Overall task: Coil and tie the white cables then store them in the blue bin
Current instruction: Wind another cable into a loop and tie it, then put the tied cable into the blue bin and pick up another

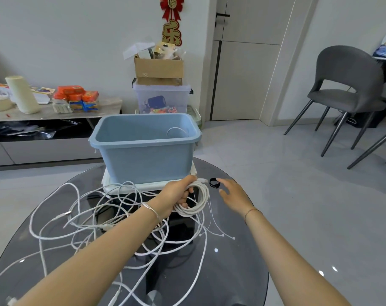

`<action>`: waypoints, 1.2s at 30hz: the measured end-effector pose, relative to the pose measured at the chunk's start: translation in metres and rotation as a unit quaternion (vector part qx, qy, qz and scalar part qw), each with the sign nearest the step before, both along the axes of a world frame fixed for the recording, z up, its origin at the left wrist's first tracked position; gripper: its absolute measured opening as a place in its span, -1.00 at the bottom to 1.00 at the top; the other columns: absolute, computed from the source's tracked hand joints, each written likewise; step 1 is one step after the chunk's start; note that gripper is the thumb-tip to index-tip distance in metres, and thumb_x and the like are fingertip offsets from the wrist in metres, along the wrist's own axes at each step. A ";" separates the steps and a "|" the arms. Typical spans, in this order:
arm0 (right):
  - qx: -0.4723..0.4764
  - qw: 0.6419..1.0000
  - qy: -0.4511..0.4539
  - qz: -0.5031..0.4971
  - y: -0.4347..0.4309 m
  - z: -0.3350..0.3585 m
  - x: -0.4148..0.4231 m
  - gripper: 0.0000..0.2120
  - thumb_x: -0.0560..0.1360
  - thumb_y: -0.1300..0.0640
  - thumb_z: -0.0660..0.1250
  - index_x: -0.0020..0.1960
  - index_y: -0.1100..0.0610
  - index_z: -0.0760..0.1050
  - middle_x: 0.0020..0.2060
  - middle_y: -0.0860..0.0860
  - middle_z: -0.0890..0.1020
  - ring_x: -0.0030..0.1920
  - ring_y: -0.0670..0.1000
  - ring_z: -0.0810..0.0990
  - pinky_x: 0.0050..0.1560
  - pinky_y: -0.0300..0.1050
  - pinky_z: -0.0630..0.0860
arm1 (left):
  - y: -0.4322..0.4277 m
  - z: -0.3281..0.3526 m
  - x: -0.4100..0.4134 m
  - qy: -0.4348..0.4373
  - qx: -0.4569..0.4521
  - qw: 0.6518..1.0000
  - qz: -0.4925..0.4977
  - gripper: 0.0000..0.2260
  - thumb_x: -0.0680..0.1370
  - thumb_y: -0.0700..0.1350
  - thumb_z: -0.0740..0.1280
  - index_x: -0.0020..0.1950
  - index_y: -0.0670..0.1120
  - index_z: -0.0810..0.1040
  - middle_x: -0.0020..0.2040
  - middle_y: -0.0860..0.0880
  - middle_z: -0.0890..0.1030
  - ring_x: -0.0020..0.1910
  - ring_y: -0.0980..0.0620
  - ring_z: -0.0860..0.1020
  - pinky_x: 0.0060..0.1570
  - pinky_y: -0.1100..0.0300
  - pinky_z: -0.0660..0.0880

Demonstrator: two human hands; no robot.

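My left hand grips a coiled white cable just in front of the blue bin, its plug end poking out to the right. My right hand reaches toward a small black tie roll on the glass, fingers spread, its fingertips right at the roll. A tangle of loose white cables sprawls over the left and middle of the table. Inside the bin, at the back right, lies one coiled white cable.
The bin stands on a white lid or tray on a round dark glass table. Thin white zip ties lie right of the tangle. Behind are a low cabinet, stacked boxes and grey chairs.
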State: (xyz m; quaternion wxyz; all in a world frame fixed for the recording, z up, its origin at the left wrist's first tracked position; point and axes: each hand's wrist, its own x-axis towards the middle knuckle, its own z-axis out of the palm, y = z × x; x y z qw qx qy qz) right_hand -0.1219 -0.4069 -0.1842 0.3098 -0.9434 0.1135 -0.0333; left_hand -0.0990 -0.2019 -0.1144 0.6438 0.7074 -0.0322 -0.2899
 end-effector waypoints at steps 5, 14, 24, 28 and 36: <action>-0.087 0.993 -0.070 -0.031 0.007 -0.004 -0.002 -0.77 0.55 0.16 0.24 0.19 0.04 0.49 0.17 -0.04 0.55 0.23 0.03 0.47 0.27 -0.11 0.28 | 0.005 -0.001 0.001 -0.014 0.014 1.000 0.007 -0.65 0.55 0.04 0.28 -0.36 -0.11 0.38 -0.60 0.05 0.19 -0.63 0.10 0.13 -0.56 0.28 0.27; 0.023 0.982 -0.161 -0.097 0.030 0.024 -0.013 -0.93 0.50 0.20 0.34 -0.13 0.19 0.58 -0.15 -0.01 0.63 -0.09 -0.03 0.53 -0.07 -0.20 0.38 | 0.032 0.012 -0.012 -0.037 0.009 0.999 0.032 -0.68 0.54 0.04 0.29 -0.33 -0.13 0.44 -0.58 0.06 0.20 -0.62 0.09 0.15 -0.48 0.23 0.26; 0.391 0.900 -0.190 -0.012 0.116 0.111 -0.049 -0.95 0.46 0.05 0.41 -0.12 0.02 0.60 -0.04 0.03 0.65 0.01 -0.05 0.59 0.10 -0.24 0.49 | 0.100 0.037 -0.043 -0.086 0.012 0.994 0.062 -0.64 0.56 0.06 0.26 -0.33 -0.14 0.53 -0.56 0.04 0.17 -0.61 0.09 0.16 -0.48 0.25 0.29; 0.406 0.899 -0.162 0.014 0.143 0.112 -0.060 -0.95 0.49 0.10 0.38 -0.14 0.07 0.59 -0.23 -0.10 0.63 -0.19 -0.18 0.56 -0.05 -0.34 0.49 | 0.130 0.040 -0.059 -0.096 -0.016 0.992 0.083 -0.66 0.57 0.03 0.27 -0.34 -0.12 0.52 -0.59 0.08 0.20 -0.60 0.11 0.16 -0.48 0.25 0.25; 0.385 0.910 -0.141 0.062 0.178 0.108 -0.053 -0.96 0.49 0.16 0.38 -0.09 0.08 0.52 -0.32 -0.07 0.63 -0.26 -0.15 0.57 -0.04 -0.26 0.49 | 0.157 0.016 -0.074 -0.123 -0.067 0.986 0.090 -0.70 0.59 -0.03 0.26 -0.08 -0.24 0.65 -0.49 -0.01 0.36 -0.59 0.15 0.18 -0.44 0.21 0.19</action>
